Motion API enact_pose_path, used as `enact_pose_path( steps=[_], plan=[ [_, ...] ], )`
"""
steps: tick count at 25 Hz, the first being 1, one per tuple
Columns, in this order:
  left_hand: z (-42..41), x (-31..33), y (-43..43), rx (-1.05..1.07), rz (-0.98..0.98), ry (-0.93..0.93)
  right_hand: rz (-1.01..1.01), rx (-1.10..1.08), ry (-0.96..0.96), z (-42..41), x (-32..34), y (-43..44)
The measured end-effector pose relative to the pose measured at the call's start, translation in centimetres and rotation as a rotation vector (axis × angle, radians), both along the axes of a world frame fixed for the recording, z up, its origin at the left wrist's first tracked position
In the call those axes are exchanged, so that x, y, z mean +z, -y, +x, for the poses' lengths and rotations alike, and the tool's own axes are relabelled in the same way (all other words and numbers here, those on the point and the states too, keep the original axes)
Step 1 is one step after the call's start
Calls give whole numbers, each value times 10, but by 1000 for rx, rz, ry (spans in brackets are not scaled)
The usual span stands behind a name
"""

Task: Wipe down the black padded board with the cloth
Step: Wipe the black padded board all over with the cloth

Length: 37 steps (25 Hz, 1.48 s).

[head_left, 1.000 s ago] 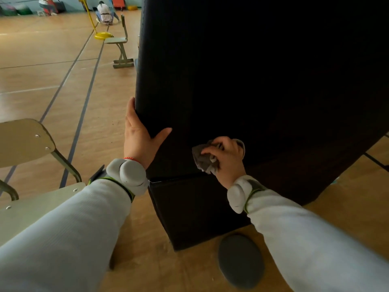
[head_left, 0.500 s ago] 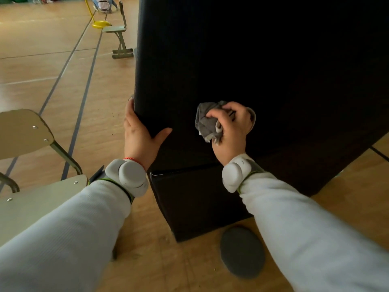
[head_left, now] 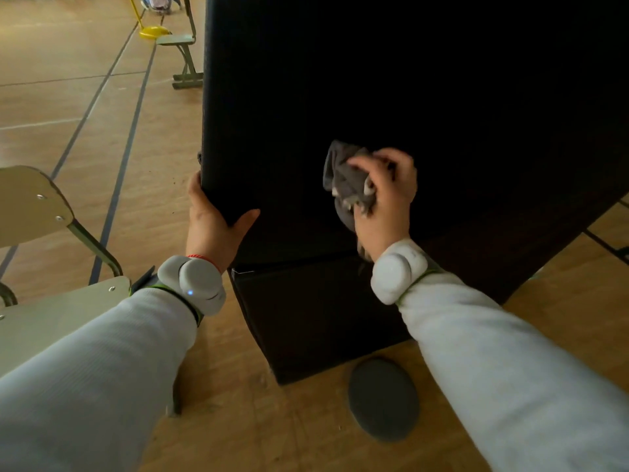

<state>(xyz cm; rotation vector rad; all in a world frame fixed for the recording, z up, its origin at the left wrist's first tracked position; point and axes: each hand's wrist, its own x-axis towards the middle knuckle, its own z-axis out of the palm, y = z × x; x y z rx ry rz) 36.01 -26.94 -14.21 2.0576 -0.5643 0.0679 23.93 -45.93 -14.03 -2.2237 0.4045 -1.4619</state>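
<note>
**Cloth pressed to the dark board, much of it lost in shadow**

We see a tall black padded board [head_left: 391, 97] standing upright on a wooden plank floor [head_left: 85, 124], its top and right side cut off by the frame. Its face is so dark that we can make out almost no surface detail; only a faint seam shows where a lower black section [head_left: 316, 311] meets the floor.

Our left hand [head_left: 212, 226] is clamped on the board's left edge, thumb across the front, the fingers wrapped behind and hidden. Our right hand [head_left: 383, 195] is closed around a crumpled grey cloth [head_left: 343, 180], held against the board's face at mid-height, well apart from the left hand. The hand is slightly blurred, and part of the cloth is covered by the fingers.

Both wrists carry pale grey wrist devices [head_left: 194, 282], and both arms wear light grey sleeves [head_left: 102, 376].

A flat dark grey oval pad [head_left: 383, 398] lies on the floor just in front of the board's base. An olive-coloured chair [head_left: 37, 212] is cut off at the left edge; another chair [head_left: 183, 42] stands farther back, beside a yellow round base [head_left: 155, 30].
</note>
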Motion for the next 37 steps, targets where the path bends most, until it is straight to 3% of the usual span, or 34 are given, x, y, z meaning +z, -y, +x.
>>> enact_pose_path(
  steps=[2,6,11,12,14,17,19,25,27,31,34,35,37],
  plan=[
    [1,-2,1,14,-7,15,-3,-36,14,11,0,-3],
    [2,-5,3,32,-25,36,-3,5,-148,14,-53,-19],
    [0,-5,2,25,-50,9,195,156,-604,1,-94,-27],
    [0,-5,2,19,-47,11,253,178,-575,-3,-96,-28],
    [2,-4,1,26,-41,10,346,153,-328,-10,-87,-32],
    [-1,-1,2,33,-52,-23,496,-86,6,-18,-50,-12],
    [-3,-1,2,44,-40,-45,563,-252,132,-19,-34,13],
    [-1,-4,2,72,26,-34,718,-322,1,-1,-39,20],
    [-3,-2,3,82,43,-34,695,-351,-182,4,-45,7],
    [-3,-3,2,82,32,-30,622,-208,-406,8,-64,-39],
    [-3,-2,3,74,25,-31,432,43,-560,-7,-69,-39],
    [-3,-1,3,73,21,-34,408,97,-496,-12,-64,-35],
    [-3,0,2,77,15,-50,479,-6,-165,-11,-55,-26]
  ],
)
